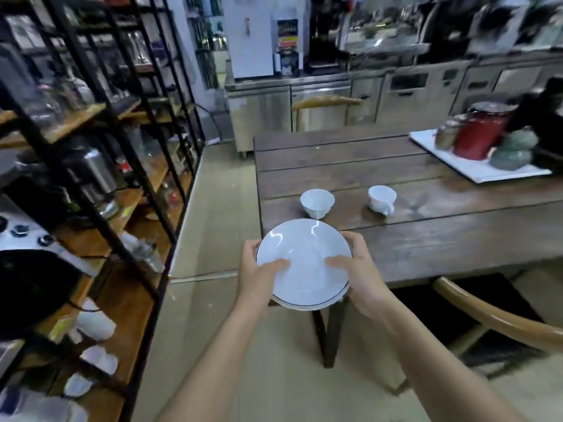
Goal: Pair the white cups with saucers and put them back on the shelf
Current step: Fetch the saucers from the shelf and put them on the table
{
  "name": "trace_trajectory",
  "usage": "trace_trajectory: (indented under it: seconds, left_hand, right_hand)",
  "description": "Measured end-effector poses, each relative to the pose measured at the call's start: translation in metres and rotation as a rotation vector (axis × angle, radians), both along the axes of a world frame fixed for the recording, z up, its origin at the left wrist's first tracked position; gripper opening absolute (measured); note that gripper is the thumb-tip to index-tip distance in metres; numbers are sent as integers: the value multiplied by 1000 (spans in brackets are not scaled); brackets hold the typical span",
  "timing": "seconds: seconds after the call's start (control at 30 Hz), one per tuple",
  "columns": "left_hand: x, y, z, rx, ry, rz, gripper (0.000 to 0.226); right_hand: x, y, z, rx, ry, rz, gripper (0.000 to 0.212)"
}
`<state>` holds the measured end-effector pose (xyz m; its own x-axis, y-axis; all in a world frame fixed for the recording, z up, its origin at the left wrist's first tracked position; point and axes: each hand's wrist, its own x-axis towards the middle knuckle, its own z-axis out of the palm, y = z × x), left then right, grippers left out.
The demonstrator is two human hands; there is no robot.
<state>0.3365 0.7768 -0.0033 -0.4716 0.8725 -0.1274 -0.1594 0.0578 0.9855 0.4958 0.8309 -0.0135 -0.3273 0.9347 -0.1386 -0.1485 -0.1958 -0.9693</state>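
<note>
Two hands hold a stack of white saucers (304,263) in the air just off the near left corner of the table (426,239). At least two saucers show: a second dark-edged rim peeks out under the top one at 6 o'clock. The left hand (259,278) clamps the stack at 9 o'clock, thumb lying on the top face and fingers curled round the rim. The right hand (359,275) clamps it at 3 o'clock in the same way, thumb on top, fingers wrapped over the far edge.

At 12 o'clock from the saucers, two white cups stand upright on the table. The left cup (316,203) sits just past the stack's far rim. The right cup (382,199) stands apart from it at 3 o'clock, its handle turned toward the camera. Neither cup touches a saucer.

Further back at 2 o'clock, a white tray (475,170) rests on the table with a red canister (481,135) and some jars on it. A curved wooden chair back (499,315) shows at 4 o'clock below the table edge.

At 9 o'clock stands the shelf (100,184), black-framed with wooden boards, crowded with blurred kitchenware. Several white cups (94,327) sit on its lower board at 8 o'clock.
</note>
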Motion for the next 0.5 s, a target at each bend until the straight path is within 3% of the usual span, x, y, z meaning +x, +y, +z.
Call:
trace_trajectory:
  seconds: [0.3, 0.5]
  left_hand:
    - [61, 122, -47, -139, 20, -241, 40]
    - [71, 194, -71, -258, 101, -291, 42]
  right_hand:
    - [77, 85, -35, -110, -145, -176, 39]
    - [87, 150, -60, -142, -275, -212, 38]
